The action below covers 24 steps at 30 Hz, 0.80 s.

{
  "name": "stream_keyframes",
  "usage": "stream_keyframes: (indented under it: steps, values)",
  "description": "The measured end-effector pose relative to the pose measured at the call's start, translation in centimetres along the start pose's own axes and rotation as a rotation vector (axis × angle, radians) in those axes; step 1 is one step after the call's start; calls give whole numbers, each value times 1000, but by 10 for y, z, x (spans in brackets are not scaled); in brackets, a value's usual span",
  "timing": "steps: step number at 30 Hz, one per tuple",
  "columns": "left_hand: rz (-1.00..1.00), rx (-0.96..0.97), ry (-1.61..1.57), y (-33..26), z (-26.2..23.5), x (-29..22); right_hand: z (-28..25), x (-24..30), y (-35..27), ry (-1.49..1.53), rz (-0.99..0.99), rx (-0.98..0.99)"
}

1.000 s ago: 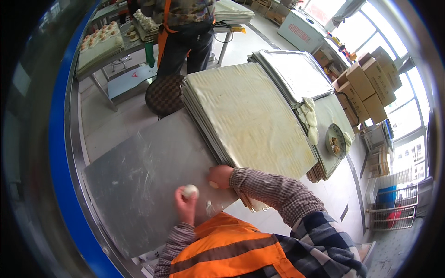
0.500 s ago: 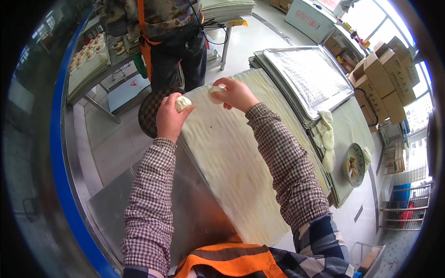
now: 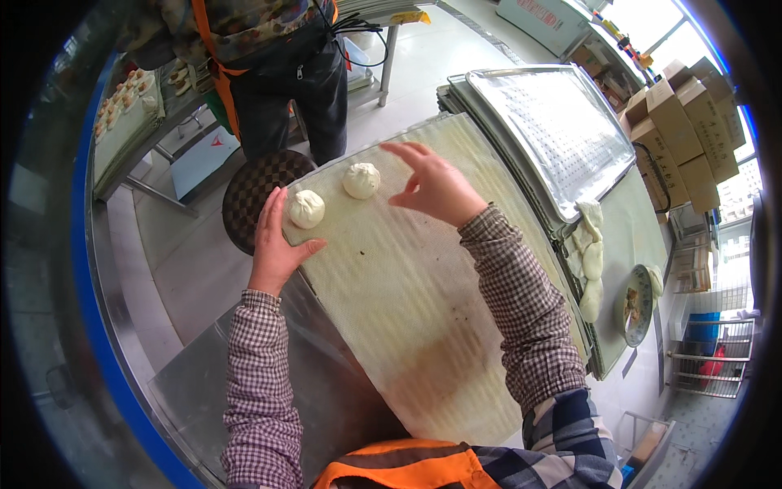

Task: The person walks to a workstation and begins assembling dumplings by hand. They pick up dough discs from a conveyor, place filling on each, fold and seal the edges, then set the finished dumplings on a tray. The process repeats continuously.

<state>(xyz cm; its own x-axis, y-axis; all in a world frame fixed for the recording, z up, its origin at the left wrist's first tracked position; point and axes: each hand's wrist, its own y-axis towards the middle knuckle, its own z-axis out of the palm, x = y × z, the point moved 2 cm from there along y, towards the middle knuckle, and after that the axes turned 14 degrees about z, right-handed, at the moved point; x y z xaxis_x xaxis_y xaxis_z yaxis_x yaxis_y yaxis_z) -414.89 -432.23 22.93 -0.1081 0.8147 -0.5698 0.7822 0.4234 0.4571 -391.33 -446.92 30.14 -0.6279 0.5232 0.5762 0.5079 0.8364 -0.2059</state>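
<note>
Two white dough buns sit at the far end of a pale lined tray (image 3: 407, 285). The left bun (image 3: 307, 209) lies just beside the fingertips of my left hand (image 3: 274, 244), which is open and rests at the tray's left edge. The right bun (image 3: 361, 180) lies a little left of my right hand (image 3: 433, 186), which hovers open above the tray with fingers spread. Neither hand holds anything.
A stack of empty metal trays (image 3: 554, 130) lies to the right, with dough pieces (image 3: 590, 261) and a plate (image 3: 637, 303) beside it. A person in an orange apron (image 3: 269, 65) stands beyond a dark round stool (image 3: 257, 191). Cardboard boxes (image 3: 684, 130) are stacked far right; a rack of buns (image 3: 126, 122) stands far left.
One second ago my hands were near my body with a bun. Then both reached out, each carrying a bun. Now both buns lie on the tray and my hands have let go.
</note>
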Motion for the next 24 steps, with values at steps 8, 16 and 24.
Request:
stream_keyframes:
  steps: [8,16,24]
  values:
    - [-35,-50,-19,-12,3,2,24,27,31,-33,-123,28]
    - [63,49,-33,14,-15,6,39,33,27,19,-15,-118]
    - [-45,67,-145,14,-16,6,21,9,3,115,-175,-261]
